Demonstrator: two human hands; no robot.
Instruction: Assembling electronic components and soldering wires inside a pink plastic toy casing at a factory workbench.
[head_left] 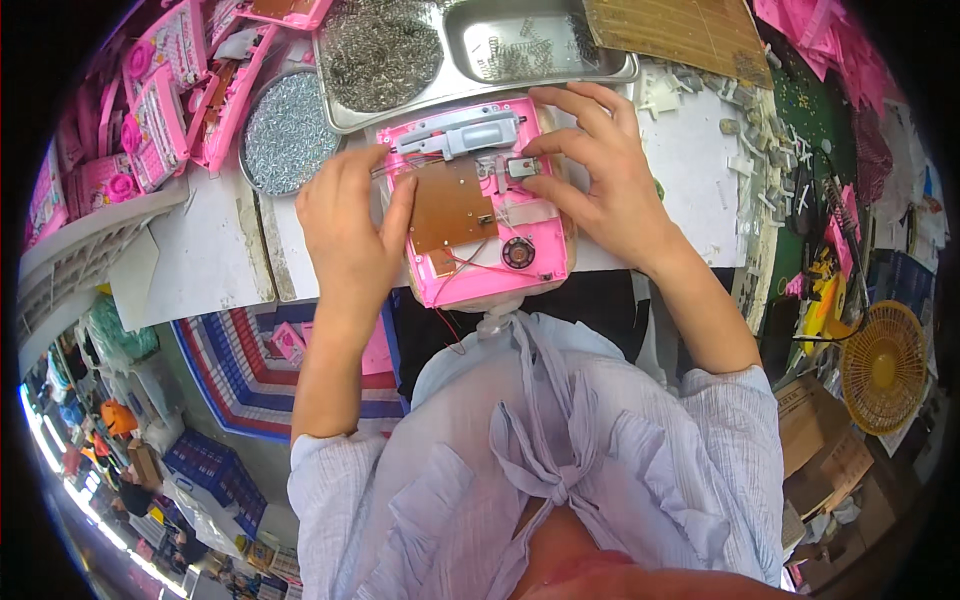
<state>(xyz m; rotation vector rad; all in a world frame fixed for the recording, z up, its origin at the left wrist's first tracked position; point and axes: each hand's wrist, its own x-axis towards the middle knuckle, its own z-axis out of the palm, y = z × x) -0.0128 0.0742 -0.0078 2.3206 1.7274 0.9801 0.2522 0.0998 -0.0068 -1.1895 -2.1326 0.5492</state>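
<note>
A pink plastic toy casing point(535, 250) lies open in front of me on the table's near edge. Inside it are a brown circuit board point(450, 205), a grey plastic mechanism point(480, 135) along the far side, a small round speaker point(518, 253) and thin loose wires. My left hand point(350, 225) grips the casing's left side, its thumb over the board's edge. At the right side, the thumb and a finger of my right hand point(610, 175) close around a small grey part point(522, 168) in the casing. Other fingers of that hand stretch over the far right corner.
A metal tray point(475, 85) of springs stands beyond the casing, with cardboard point(690, 35) over its right end. To its left is a round dish point(290, 130) of small screws. Pink casings point(155, 125) pile up far left; small white parts point(745, 150) lie right.
</note>
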